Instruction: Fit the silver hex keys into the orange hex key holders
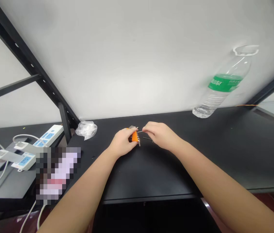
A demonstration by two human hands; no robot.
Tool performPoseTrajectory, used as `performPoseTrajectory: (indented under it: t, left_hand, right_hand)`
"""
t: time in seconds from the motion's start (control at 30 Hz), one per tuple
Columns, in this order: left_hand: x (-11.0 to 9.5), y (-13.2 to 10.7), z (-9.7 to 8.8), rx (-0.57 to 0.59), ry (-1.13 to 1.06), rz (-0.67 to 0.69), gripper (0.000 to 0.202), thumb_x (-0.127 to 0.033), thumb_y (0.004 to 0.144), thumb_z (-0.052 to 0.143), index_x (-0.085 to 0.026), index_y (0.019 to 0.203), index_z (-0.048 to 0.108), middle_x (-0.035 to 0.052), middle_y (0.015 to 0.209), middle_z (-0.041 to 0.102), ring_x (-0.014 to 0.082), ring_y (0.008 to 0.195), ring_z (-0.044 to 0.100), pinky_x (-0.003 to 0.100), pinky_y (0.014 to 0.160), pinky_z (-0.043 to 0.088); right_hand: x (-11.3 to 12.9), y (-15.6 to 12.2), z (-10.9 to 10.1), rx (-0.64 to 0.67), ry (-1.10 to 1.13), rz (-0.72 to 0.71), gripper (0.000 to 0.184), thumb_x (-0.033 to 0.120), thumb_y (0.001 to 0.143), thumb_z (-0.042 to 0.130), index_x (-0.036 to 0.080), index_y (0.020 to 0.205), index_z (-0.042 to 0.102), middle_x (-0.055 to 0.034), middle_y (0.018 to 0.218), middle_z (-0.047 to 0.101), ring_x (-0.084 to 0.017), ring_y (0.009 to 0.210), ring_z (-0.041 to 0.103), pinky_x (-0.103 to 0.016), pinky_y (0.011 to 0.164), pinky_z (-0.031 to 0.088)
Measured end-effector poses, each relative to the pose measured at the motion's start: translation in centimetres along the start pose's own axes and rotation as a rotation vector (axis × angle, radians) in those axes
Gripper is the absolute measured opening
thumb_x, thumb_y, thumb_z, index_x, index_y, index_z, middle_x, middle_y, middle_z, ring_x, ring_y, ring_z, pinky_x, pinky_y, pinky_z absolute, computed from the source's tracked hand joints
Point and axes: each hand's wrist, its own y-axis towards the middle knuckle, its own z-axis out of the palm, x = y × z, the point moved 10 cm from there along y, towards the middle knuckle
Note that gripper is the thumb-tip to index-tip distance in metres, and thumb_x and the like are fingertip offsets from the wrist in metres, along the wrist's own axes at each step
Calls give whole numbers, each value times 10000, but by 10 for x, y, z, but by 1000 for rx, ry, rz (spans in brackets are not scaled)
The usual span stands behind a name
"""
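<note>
- A white power strip (50, 134) lies at the far left on a side desk, cables plugged in.
- A crumpled clear bag (86, 128) sits at the table's (151, 174) back edge, beside a black frame post.
- The left hand (121, 143) is closed around an orange holder (134, 136) of metal keys, near the middle of the table, just above its top.
- The right hand (161, 134) pinches a thin key (140, 131) at the holder's top, fingertips close to the left hand's.
- A second thin key (147, 138) shows just under the right hand.
- A clear bottle (221, 86) with a green label stands at the back right, well apart.
</note>
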Motion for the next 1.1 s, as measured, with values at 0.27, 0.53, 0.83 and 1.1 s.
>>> performPoseTrajectory:
  t: [0.27,0.53,0.83,1.1]
  left_hand:
    - [-26,-3,-1,73,-33,111,411,-175,792,667,-298,1183,702,26,1017,708,258,1091,580,443,995,492]
    - [-36,-3,-10,5,12,157,386,-165,802,659,-267,1174,656,36,1094,710,281,1210,531,483,1075,398]
    - [-32,-2,-12,-56,1,143,472,-152,822,626,-261,1280,595,60,1202,675,267,1190,547,468,1045,446]
    - [-33,-2,-10,-52,-41,158,506,-131,808,635,-272,1292,597,48,1260,669,250,1205,558,434,1045,476]
  right_hand:
    - [-7,0,13,118,381,143,139,250,959,615,228,987,749,-24,901,738,-154,724,665,-296,694,521]
    - [-38,-9,53,120,998,538,336,469,814,817,181,848,648,-5,639,633,-134,577,573,-247,506,440]
    - [-38,-9,68,103,1127,578,408,559,834,781,171,812,655,-6,634,591,-109,546,507,-234,472,372]
    - [-34,-15,78,270,1216,651,439,600,856,733,183,824,597,-7,726,591,-98,551,486,-229,451,304]
